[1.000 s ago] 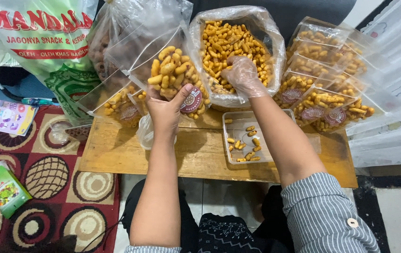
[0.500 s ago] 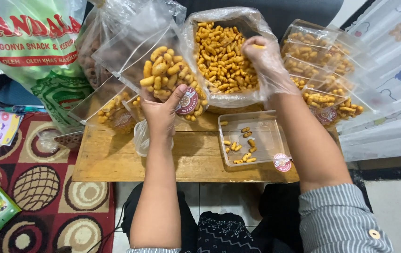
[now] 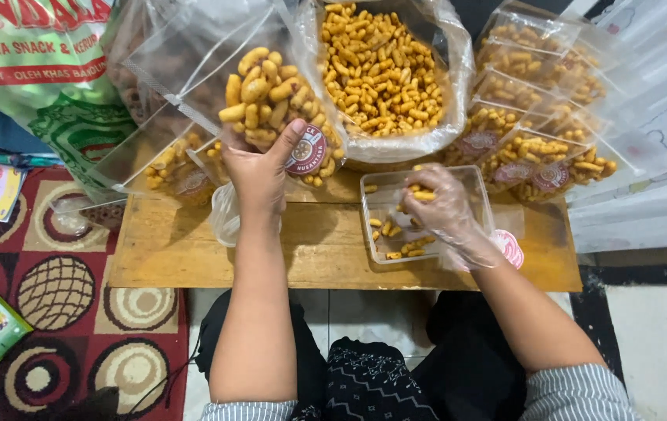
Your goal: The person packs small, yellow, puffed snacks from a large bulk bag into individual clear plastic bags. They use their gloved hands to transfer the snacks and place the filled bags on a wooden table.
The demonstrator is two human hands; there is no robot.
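My left hand (image 3: 259, 171) holds up a clear plastic pouch (image 3: 271, 97) partly filled with yellow finger-shaped snacks, with a round red sticker on its front. My right hand (image 3: 441, 204), in a thin clear plastic glove, grips a few of the same snacks over a clear rectangular tray (image 3: 384, 226) that holds some loose pieces. Behind both hands stands a big open plastic sack (image 3: 380, 70) full of the snacks.
A low wooden board (image 3: 325, 245) bears the tray. Several filled, stickered pouches (image 3: 536, 164) lie stacked at the right and more (image 3: 173, 168) at the left. A large green and white printed bag (image 3: 45, 70) stands far left. A patterned red rug (image 3: 53, 296) lies left.
My right hand has come back from the big sack down to the tray with snacks in it. My left hand keeps the pouch raised. The camera has moved closer.
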